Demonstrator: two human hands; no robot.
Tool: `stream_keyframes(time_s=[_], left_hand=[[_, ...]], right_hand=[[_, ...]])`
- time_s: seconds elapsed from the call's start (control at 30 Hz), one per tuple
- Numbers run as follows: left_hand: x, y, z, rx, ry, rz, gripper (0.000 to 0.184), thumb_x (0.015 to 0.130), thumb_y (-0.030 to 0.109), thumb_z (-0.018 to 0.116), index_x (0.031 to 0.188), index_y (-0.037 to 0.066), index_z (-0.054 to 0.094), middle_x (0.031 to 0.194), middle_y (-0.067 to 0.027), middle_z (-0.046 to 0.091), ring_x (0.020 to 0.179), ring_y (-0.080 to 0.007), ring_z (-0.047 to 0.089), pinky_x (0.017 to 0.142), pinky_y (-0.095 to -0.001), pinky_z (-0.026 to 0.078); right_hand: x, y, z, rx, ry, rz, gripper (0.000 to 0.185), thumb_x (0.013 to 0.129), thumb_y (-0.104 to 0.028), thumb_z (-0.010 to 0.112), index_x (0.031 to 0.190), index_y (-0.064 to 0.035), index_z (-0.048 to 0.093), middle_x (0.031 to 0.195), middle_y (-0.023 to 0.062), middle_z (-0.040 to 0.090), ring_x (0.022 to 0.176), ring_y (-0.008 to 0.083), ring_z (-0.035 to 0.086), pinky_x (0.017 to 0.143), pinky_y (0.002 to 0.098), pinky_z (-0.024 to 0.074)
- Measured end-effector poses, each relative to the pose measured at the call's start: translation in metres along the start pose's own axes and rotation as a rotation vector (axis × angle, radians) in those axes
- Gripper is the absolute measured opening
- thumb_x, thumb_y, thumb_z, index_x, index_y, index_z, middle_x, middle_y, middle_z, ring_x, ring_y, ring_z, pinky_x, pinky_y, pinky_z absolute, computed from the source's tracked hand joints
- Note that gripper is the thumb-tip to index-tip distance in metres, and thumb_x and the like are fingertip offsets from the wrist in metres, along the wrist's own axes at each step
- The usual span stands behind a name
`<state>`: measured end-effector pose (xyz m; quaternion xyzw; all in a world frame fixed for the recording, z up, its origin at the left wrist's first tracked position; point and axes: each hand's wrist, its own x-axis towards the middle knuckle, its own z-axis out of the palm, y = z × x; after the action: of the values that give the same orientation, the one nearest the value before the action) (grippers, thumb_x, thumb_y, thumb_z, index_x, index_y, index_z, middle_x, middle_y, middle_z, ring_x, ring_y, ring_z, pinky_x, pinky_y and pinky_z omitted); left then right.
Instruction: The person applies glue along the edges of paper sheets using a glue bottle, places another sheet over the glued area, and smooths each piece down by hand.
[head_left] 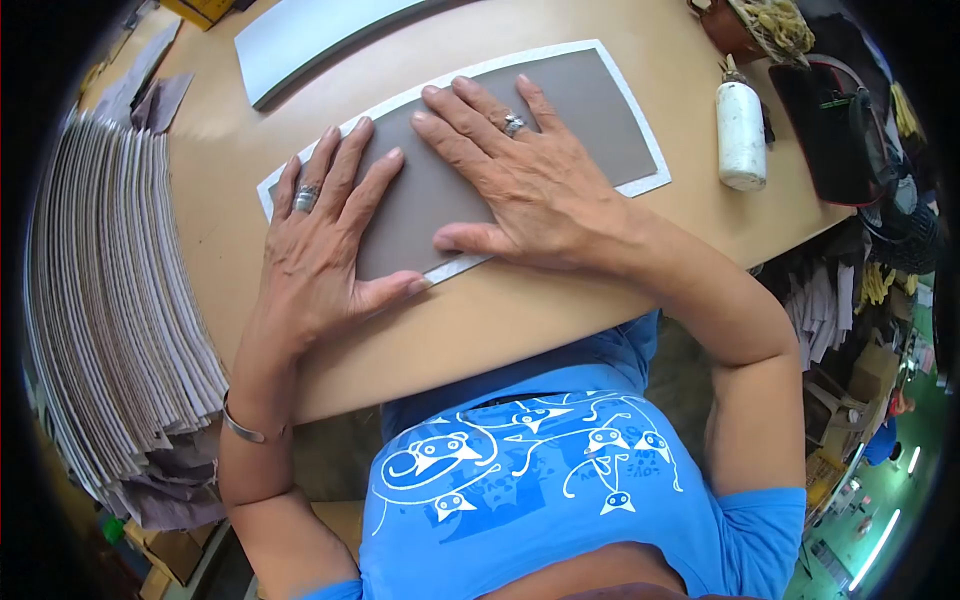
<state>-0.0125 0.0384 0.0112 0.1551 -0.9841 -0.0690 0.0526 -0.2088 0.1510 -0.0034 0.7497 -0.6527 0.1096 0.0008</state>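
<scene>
A flat grey rectangular panel (pixel 400 225) lies on a slightly larger white sheet (pixel 645 184), whose border shows around it near the table's front edge. My left hand (pixel 320 235) rests on the left part of the panel, fingers stretched out, a ring on one finger. Flat on the middle of the panel is my right hand (pixel 530 185), its fingers spread, also with a ring. Both thumbs point toward each other near the panel's front edge. Neither hand grips anything. The parts under my palms are hidden.
A tall stack of sheets (pixel 110 290) stands at the left. Behind the panel lies a pale flat stack (pixel 320 40). To the right are a white squeeze bottle (pixel 740 135), a dark red-edged tray or case (pixel 825 130) and a brown pot (pixel 730 30) at the back.
</scene>
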Motion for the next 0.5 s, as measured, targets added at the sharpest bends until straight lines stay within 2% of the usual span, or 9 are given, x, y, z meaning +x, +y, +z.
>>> stream_keyframes(time_s=[0.17,0.33,0.37,0.5], left_hand=[[0.001,0.000,-0.003,-0.014,-0.021,-0.012,0.087,0.067,0.065,0.055,0.135,0.014,0.037,0.144,-0.0125,0.026,0.134,-0.0304,0.022,0.108,-0.0470,0.012],[0.004,0.016,-0.006,-0.016,-0.017,-0.101,0.084,0.069,0.060,0.058,0.132,0.009,0.039,0.142,-0.0183,0.027,0.132,-0.0346,0.023,0.108,-0.0478,0.012],[0.008,0.024,-0.003,0.019,-0.013,-0.085,0.079,0.074,0.056,0.056,0.132,0.006,0.039,0.141,-0.0213,0.027,0.132,-0.0360,0.023,0.108,-0.0480,0.012],[0.009,0.031,0.012,0.013,0.011,-0.091,0.075,0.081,0.057,0.046,0.138,0.010,0.030,0.145,-0.0156,0.021,0.135,-0.0317,0.017,0.110,-0.0445,0.012]], right_hand=[[-0.026,0.045,-0.014,-0.070,-0.053,0.193,0.090,0.076,-0.066,0.045,0.140,-0.0074,0.023,0.146,0.0109,0.020,0.137,0.0246,0.014,0.110,0.0440,0.0076],[-0.037,0.064,-0.019,-0.141,-0.057,0.235,0.089,0.076,-0.065,0.045,0.140,-0.0083,0.023,0.147,0.0099,0.020,0.136,0.0238,0.015,0.110,0.0448,0.0077],[-0.036,0.065,-0.016,-0.136,-0.035,0.224,0.088,0.077,-0.065,0.045,0.140,-0.0085,0.023,0.146,0.0099,0.020,0.136,0.0238,0.016,0.110,0.0455,0.0079],[-0.036,0.067,-0.017,-0.110,-0.023,0.208,0.085,0.077,-0.065,0.044,0.140,-0.0104,0.025,0.146,0.0083,0.022,0.136,0.0232,0.016,0.109,0.0466,0.0093]])
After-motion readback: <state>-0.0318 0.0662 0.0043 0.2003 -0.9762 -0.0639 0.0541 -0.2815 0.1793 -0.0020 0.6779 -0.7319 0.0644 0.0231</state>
